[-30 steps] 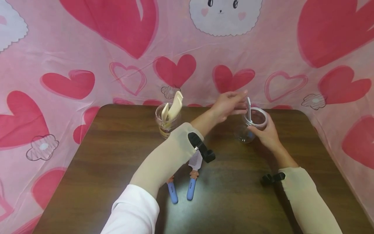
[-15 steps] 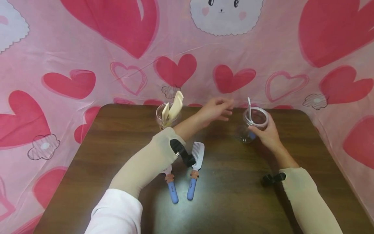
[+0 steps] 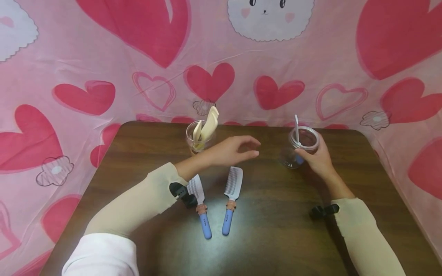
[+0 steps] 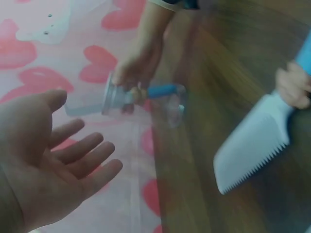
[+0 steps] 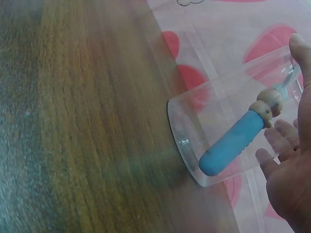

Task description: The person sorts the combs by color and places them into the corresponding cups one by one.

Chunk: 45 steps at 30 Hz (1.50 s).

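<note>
My right hand [image 3: 319, 158] grips a clear jar [image 3: 288, 158] near its rim at the table's right. Inside leans a comb [image 5: 231, 143], blue handle down, a pale part sticking out above the rim. My left hand [image 3: 232, 150] is in the air left of the jar, holding nothing; its fingers look loosely spread in the left wrist view. Below it on the table lie two more combs with blue handles and brown figures: a right comb [image 3: 227, 220] and a left comb [image 3: 205, 224]. My left wrist strap partly covers the left one.
Behind my left forearm stands another clear jar [image 3: 190, 135] holding cream-coloured utensils [image 3: 209, 128], their exact kind unclear. A pink heart-printed cloth [image 3: 155, 42] hangs behind the brown wooden table [image 3: 269, 237].
My left hand has moved away from the comb in the right jar, leftward and nearer to me. The combs on the table are less covered. My right hand still holds the jar.
</note>
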### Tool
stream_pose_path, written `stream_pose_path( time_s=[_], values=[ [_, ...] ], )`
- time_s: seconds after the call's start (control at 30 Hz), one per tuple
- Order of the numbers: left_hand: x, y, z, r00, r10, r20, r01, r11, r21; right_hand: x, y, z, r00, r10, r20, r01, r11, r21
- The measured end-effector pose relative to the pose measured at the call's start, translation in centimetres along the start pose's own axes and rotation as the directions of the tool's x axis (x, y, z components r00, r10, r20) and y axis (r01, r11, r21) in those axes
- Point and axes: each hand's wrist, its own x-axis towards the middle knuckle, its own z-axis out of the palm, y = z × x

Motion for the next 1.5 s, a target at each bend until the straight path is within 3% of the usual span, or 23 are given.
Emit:
stream_pose_path(
  time_s=[0.2,0.37,0.53,0.7,0.9,1.03,1.2,1.3,1.5],
  values=[
    [-3.2,-1.6,-0.3,0.994,0.034,0.106,-0.046,0.992,0.117,0.0,0.1,-0.1,1.000,0.002,-0.002,-0.002,1.000,-0.004],
    [-5.7,-3.1,-0.5,0.991,0.064,0.121,-0.080,0.988,0.134,0.5,2.0,-0.4,1.000,0.007,-0.010,-0.007,1.000,-0.023],
    [-8.4,-4.9,-0.9,0.988,0.016,0.150,-0.039,0.988,0.152,0.8,3.1,-0.6,1.000,0.021,-0.022,-0.021,0.999,-0.038],
    [-11.1,-7.0,-1.3,0.974,-0.061,0.219,0.012,0.976,0.220,0.7,2.9,-0.6,1.000,0.009,-0.016,-0.009,1.000,0.002],
    [-13.6,-9.5,-1.0,0.977,-0.057,0.203,-0.004,0.957,0.289,0.3,1.1,-0.2,1.000,-0.025,-0.006,0.025,0.998,0.055],
    [-14.7,-11.0,-0.6,0.986,-0.057,0.157,0.005,0.950,0.313,0.4,1.7,-0.2,0.999,-0.037,-0.004,0.037,0.997,0.073],
    [-15.0,-12.2,-0.3,0.992,-0.048,0.117,0.004,0.937,0.350,0.7,3.2,-0.4,0.999,-0.039,-0.011,0.039,0.996,0.076],
    [-14.9,-12.5,-0.1,0.995,-0.029,0.100,-0.011,0.925,0.380,0.6,2.9,-0.3,0.999,-0.040,-0.009,0.041,0.996,0.084],
    [-14.9,-12.6,-0.2,0.994,-0.080,0.081,0.043,0.922,0.384,0.5,2.7,-0.1,0.999,-0.052,-0.011,0.052,0.995,0.082]
  ],
)
